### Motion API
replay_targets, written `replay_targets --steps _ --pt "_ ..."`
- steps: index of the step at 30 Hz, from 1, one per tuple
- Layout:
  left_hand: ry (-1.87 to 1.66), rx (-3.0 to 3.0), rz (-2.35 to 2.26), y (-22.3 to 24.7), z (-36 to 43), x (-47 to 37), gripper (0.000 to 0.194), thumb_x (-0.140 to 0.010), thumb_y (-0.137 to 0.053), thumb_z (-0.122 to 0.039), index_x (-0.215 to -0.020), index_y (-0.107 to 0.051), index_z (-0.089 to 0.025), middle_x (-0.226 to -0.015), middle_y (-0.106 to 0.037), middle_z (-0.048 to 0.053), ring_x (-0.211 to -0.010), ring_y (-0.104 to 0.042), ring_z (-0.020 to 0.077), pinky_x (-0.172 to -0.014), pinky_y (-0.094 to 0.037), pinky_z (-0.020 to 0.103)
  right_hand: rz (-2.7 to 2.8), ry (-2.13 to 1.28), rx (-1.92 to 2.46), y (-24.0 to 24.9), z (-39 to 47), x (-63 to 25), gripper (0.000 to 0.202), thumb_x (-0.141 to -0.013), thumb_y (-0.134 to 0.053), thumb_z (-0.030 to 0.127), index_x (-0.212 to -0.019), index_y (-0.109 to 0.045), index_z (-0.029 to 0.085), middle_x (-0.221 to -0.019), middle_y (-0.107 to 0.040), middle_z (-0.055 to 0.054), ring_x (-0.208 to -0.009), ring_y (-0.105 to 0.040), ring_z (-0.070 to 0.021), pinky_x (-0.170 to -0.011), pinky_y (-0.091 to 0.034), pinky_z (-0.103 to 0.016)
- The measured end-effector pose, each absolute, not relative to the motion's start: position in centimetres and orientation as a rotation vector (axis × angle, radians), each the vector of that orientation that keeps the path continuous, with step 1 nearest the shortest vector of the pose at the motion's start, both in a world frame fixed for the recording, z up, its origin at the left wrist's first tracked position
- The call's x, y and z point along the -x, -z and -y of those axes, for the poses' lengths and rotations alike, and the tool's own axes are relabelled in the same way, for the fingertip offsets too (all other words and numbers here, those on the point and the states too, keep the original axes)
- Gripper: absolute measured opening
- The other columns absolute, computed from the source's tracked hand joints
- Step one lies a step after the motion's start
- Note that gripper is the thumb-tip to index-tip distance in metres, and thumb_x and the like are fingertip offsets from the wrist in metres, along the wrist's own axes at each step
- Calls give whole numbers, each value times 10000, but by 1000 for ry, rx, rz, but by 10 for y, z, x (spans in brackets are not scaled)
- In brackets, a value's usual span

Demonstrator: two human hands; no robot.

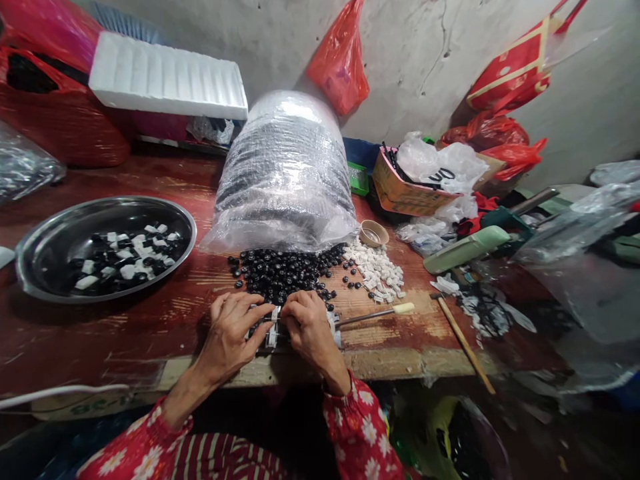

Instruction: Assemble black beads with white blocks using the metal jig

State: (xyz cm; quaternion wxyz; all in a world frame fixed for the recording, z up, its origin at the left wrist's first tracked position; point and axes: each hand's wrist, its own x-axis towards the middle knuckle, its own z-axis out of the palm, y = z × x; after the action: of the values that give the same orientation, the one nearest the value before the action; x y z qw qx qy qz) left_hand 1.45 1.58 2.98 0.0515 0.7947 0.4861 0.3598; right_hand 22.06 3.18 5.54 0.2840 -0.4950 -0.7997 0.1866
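Note:
My left hand (pixel 230 330) and my right hand (pixel 311 328) work close together at the table's front edge. Between them is a small white plastic piece (pixel 273 328) with what look like thin metal pins. The left thumb and index finger close in from the left of this piece, and what they pinch is too small to name. My right fingers are curled and pressed together, hiding what they hold. Just beyond the hands lies a heap of small round black parts (pixel 285 270). A pile of small white parts (pixel 377 270) lies to its right.
A steel bowl (pixel 37 283) of black-and-white pieces stands left. Behind the heap rises a large plastic-wrapped bundle (pixel 287 173). A screwdriver-like tool with pale handle (pixel 403 308), a hammer (pixel 463 337) and a green bottle-like object (pixel 467 248) lie right. A cardboard box (pixel 407 190) sits behind.

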Motion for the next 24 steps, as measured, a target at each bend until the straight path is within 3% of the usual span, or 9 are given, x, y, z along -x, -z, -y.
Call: replay_targets --steps 5,12,16,20,24 --pt "-1065 -2455 -1467 -29 -23 -14 196 -1014 -632 -285 -1143 -777 -304 -1216 -750 54 -1189 -624 278 -1109 -368 535 2127 -508 1300 -58 -31 -220 170 -980 -647 86 -920 -701 236 -1084 -716 -42 -1043 -555 -244 -961 -429 -410" --pt "-1071 -2466 -1413 -26 -34 -11 178 -1021 -614 -344 -1086 -774 -300 -1167 -765 51 -1142 -643 294 -1067 -383 529 1899 -420 1433 -63 -55 -268 178 -1023 -569 160 -979 -727 231 -1019 -729 -61 -1007 -628 -230 -920 -486 -351" --pt "-1128 -2463 -1392 -21 -36 -10 186 -1018 -614 -368 -1104 -767 -309 -1151 -772 40 -1119 -663 297 -1072 -390 531 1849 -62 1937 -60 -82 -319 191 -993 -572 141 -974 -749 209 -988 -743 -80 -953 -627 -241 -871 -450 -341" --pt "-1119 -2427 -1372 -20 -32 -10 190 -1026 -613 -378 -1135 -755 -312 -1187 -773 34 -1137 -680 276 -1106 -387 522 1812 74 2110 -60 -87 -356 177 -980 -596 133 -932 -758 189 -965 -742 -128 -915 -600 -260 -836 -388 -353" --pt "-1115 -2377 -1402 -21 -26 -3 214 -1025 -626 -349 -1207 -724 -294 -1267 -755 46 -1212 -666 267 -1171 -368 525 1925 124 2159 -61 -61 -373 255 -1030 -628 281 -815 -748 215 -885 -751 -111 -870 -609 -261 -859 -359 -372"
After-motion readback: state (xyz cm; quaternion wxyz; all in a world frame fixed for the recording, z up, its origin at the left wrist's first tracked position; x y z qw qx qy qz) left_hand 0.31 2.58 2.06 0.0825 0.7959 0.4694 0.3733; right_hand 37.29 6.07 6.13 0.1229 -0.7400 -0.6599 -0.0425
